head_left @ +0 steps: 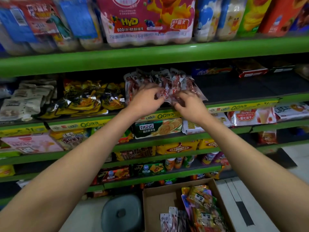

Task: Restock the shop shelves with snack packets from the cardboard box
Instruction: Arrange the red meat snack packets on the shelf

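2 hands, left hand [147, 99] and right hand [189, 104], are curled, seemingly pinched, on light, crinkly red-and-clear plastic snack packets [160, 82]; edges are best gripped.

Cardboard box [151, 200] on floor, stool [121, 213] left.

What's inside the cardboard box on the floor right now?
The cardboard box holds yellow-orange snack packets and a few red-and-clear packets along its right side. Its near end runs out of the picture.
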Available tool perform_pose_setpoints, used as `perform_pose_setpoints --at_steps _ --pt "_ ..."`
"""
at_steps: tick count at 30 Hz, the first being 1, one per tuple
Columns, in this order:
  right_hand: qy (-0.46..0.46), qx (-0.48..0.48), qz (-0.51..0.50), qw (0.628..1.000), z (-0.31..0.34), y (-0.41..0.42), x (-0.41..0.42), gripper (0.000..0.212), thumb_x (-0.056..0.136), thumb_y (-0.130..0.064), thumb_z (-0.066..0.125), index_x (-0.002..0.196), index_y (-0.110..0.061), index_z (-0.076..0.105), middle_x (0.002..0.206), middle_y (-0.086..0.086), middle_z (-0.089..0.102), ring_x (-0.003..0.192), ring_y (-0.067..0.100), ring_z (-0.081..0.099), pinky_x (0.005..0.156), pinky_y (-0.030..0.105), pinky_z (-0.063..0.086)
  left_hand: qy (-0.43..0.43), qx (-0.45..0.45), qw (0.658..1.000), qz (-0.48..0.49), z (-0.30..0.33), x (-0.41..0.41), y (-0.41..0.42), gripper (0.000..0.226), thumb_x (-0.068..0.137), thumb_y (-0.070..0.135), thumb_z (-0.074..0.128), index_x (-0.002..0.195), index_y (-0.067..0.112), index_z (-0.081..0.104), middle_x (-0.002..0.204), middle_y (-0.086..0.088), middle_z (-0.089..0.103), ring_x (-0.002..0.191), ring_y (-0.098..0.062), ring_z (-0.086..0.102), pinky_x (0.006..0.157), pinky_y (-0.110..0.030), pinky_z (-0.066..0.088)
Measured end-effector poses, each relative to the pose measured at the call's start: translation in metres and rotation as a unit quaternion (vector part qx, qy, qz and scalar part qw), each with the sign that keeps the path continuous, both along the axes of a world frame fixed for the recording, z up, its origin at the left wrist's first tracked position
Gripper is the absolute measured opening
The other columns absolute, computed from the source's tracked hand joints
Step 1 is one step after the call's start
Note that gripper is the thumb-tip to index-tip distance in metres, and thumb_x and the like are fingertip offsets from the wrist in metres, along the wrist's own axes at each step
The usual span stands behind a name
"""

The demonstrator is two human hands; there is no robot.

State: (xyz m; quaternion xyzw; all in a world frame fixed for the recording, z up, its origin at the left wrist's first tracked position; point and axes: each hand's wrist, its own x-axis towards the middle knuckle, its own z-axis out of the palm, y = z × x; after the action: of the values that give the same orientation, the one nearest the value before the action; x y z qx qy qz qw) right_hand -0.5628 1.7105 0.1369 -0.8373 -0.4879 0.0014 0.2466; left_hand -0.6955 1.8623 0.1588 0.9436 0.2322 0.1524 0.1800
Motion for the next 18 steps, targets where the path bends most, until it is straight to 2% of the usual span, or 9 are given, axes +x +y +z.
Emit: perform_pose_setpoints --at_steps 2,4,9,14,16,18 --pt "-0.011 -0.031 0.015 0.999 -0.004 0.003 -0.006 0.048 0.094 -0.040 0.056 0.138 -0.019 0.056 0.141 0.009 0.055 0.129 0.032 0.049 0.109 0.052 0.038 0.073 0.022 0.996 -0.048 -0.004 -0.001 0.001 0.052 0.096 0.051 0.049 0.144 0.029 0.050 0.154 -0.002 0.046 0.142 -0.027 0.038 0.115 -0.048 0.035" --pt "-0.028 -0.050 0.014 0.998 -0.004 0.009 -0.009 0.051 0.093 -0.044 0.057 0.140 -0.023 0.055 0.143 0.007 0.053 0.133 0.032 0.045 0.113 0.054 0.032 0.111 0.046 0.991 -0.066 -0.009 0.004 0.003 0.050 0.098 0.047 0.049 0.145 0.030 0.049 0.156 -0.003 0.042 0.146 -0.027 0.031 0.118 -0.048 0.028" --pt "-0.069 -0.038 -0.013 0.997 0.001 0.024 -0.008 0.039 0.096 -0.033 0.052 0.132 -0.023 0.061 0.135 0.004 0.060 0.130 0.035 0.044 0.113 0.056 0.026 0.085 0.092 0.991 -0.056 -0.014 0.019 0.008 0.042 0.101 0.037 0.043 0.141 0.027 0.053 0.149 -0.005 0.048 0.142 -0.028 0.033 0.116 -0.049 0.018" --pt "-0.040 -0.051 -0.005 0.998 0.004 0.022 -0.010 0.038 0.094 -0.031 0.053 0.131 -0.024 0.060 0.128 0.009 0.064 0.126 0.034 0.048 0.109 0.056 0.034 0.105 0.078 0.990 -0.045 -0.012 0.016 0.002 0.049 0.100 0.042 0.045 0.147 0.027 0.047 0.156 -0.004 0.041 0.146 -0.028 0.029 0.121 -0.051 0.015" --pt "-0.043 -0.037 -0.010 0.998 0.005 0.015 -0.013 0.043 0.094 -0.033 0.054 0.135 -0.022 0.057 0.132 0.009 0.061 0.128 0.033 0.047 0.109 0.054 0.035 0.074 0.064 0.994 -0.045 -0.005 0.009 -0.006 0.050 0.099 0.041 0.048 0.146 0.025 0.048 0.156 -0.006 0.041 0.145 -0.029 0.029 0.121 -0.050 0.019" --pt "-0.052 -0.005 -0.016 0.999 0.006 0.003 -0.018 0.044 0.093 -0.031 0.055 0.136 -0.019 0.057 0.134 0.009 0.059 0.127 0.033 0.047 0.108 0.052 0.035 0.007 0.050 0.998 -0.050 0.003 -0.004 -0.018 0.044 0.099 0.035 0.051 0.140 0.020 0.055 0.147 -0.007 0.050 0.140 -0.028 0.037 0.116 -0.048 0.028"
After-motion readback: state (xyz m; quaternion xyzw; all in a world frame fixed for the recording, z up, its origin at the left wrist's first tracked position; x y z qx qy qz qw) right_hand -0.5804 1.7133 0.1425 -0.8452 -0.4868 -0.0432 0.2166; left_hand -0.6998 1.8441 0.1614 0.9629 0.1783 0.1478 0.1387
